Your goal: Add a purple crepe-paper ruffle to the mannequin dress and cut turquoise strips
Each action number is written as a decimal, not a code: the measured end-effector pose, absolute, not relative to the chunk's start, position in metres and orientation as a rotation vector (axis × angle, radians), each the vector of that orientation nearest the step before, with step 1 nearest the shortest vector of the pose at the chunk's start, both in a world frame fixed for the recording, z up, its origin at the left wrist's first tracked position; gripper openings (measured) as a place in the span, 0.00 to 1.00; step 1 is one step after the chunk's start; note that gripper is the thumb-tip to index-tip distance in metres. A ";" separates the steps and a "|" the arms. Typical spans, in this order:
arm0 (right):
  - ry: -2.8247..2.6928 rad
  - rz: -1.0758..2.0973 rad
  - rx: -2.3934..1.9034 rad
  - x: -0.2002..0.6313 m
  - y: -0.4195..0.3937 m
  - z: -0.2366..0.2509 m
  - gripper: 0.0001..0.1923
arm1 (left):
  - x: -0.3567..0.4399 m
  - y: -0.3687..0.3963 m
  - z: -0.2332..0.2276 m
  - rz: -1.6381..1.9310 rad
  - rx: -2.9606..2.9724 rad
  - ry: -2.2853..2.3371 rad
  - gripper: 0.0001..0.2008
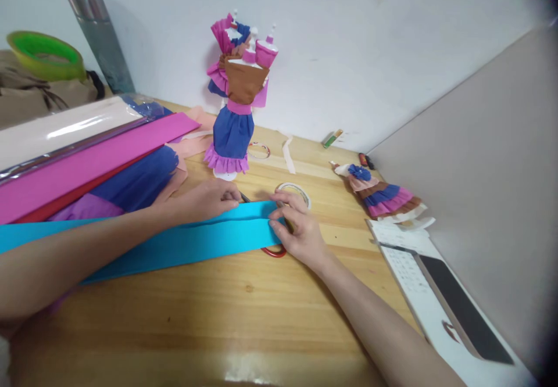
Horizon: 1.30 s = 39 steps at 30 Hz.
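A long folded strip of bright blue crepe paper [244, 237] lies across the table, with a lengthwise edge showing along its upper part. My right hand [300, 227] pinches the strip's right end between thumb and fingers. At its upper edge my left hand [213, 198] is closed, fingertips together on the paper; exactly how much it grips is partly hidden. Scissors lie under the strip, with a red handle [274, 253] sticking out below. Just behind my right hand rests a roll of white tape [300, 188].
A small dress form [239, 125] in crepe-paper clothes stands by the wall. Crepe paper rolls [100, 160] are piled left, beside a grey bottle [98, 32] and a green tape roll [47, 56]. A ruffled doll dress [383, 195] and a white box [436, 294] lie right.
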State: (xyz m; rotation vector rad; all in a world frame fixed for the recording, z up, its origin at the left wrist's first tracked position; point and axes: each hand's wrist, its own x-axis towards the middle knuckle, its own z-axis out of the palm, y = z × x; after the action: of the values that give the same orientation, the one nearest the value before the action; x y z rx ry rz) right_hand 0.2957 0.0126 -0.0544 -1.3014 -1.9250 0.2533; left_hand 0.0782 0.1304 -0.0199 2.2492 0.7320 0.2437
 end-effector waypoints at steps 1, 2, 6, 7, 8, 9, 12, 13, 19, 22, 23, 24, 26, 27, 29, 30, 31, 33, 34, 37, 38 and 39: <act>-1.910 0.281 -1.292 0.295 0.012 -0.052 0.05 | 0.078 0.125 -0.015 0.281 2.318 0.809 0.13; -1.888 0.316 -1.289 0.295 0.011 -0.050 0.05 | 0.078 0.120 -0.010 0.292 2.382 0.853 0.14; -1.689 0.436 -1.354 0.300 0.012 -0.045 0.06 | 0.080 0.102 -0.005 0.163 2.466 0.722 0.12; -1.607 0.486 -1.397 0.303 0.014 -0.044 0.06 | 0.082 0.099 -0.008 0.125 2.469 0.718 0.13; -1.528 0.551 -1.449 0.307 0.015 -0.043 0.07 | 0.083 0.097 -0.011 0.091 2.473 0.731 0.15; -1.467 0.628 -1.506 0.312 0.016 -0.043 0.07 | 0.084 0.094 -0.015 0.061 2.474 0.752 0.16; -1.480 0.895 -1.666 0.324 0.018 -0.040 0.06 | 0.086 0.089 -0.021 0.004 2.445 0.753 0.14; -1.526 0.973 -1.688 0.326 0.017 -0.039 0.06 | 0.086 0.087 -0.021 0.001 2.425 0.725 0.13; -1.692 1.061 -1.686 0.329 0.017 -0.042 0.03 | 0.088 0.081 -0.023 0.109 2.272 0.649 0.25; -1.820 1.008 -1.720 0.330 0.016 -0.039 0.05 | 0.089 0.084 -0.023 0.054 2.273 0.737 0.14; -1.895 0.965 -1.732 0.331 0.015 -0.035 0.05 | 0.089 0.086 -0.023 0.036 2.277 0.726 0.07; -1.976 0.926 -1.747 0.331 0.013 -0.031 0.05 | 0.089 0.088 -0.024 0.029 2.276 0.702 0.04; -2.104 0.904 -1.807 0.332 0.009 -0.021 0.04 | 0.088 0.091 -0.025 0.048 2.250 0.652 0.09; -2.147 0.915 -1.859 0.332 0.007 -0.016 0.02 | 0.088 0.092 -0.026 0.060 2.234 0.637 0.11; -2.202 0.917 -2.004 0.330 0.004 -0.008 0.04 | 0.088 0.094 -0.028 0.068 2.213 0.646 0.12; -2.225 0.889 -2.080 0.328 0.003 -0.006 0.07 | 0.089 0.095 -0.028 0.060 2.209 0.667 0.11; -2.246 0.843 -2.147 0.326 0.003 -0.005 0.10 | 0.089 0.095 -0.028 0.048 2.208 0.691 0.10; -2.302 0.750 -2.207 0.321 0.003 -0.004 0.14 | 0.091 0.096 -0.027 0.030 2.212 0.729 0.10; -2.336 0.723 -2.203 0.320 0.003 -0.004 0.15 | 0.091 0.097 -0.026 0.023 2.217 0.732 0.10; -2.396 0.716 -2.161 0.323 0.002 -0.003 0.17 | 0.090 0.099 -0.022 0.001 2.222 0.706 0.12; -2.395 0.718 -2.156 0.326 0.002 -0.001 0.19 | 0.090 0.100 -0.022 -0.009 2.224 0.698 0.12; -2.384 0.724 -2.154 0.330 0.002 0.001 0.20 | 0.089 0.100 -0.021 -0.017 2.228 0.692 0.12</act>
State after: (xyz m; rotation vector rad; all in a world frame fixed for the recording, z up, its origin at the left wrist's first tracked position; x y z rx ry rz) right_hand 0.3299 0.0018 0.0005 -2.1542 -2.3839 0.7240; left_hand 0.0890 0.1002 -0.0213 2.2279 0.6922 -0.0165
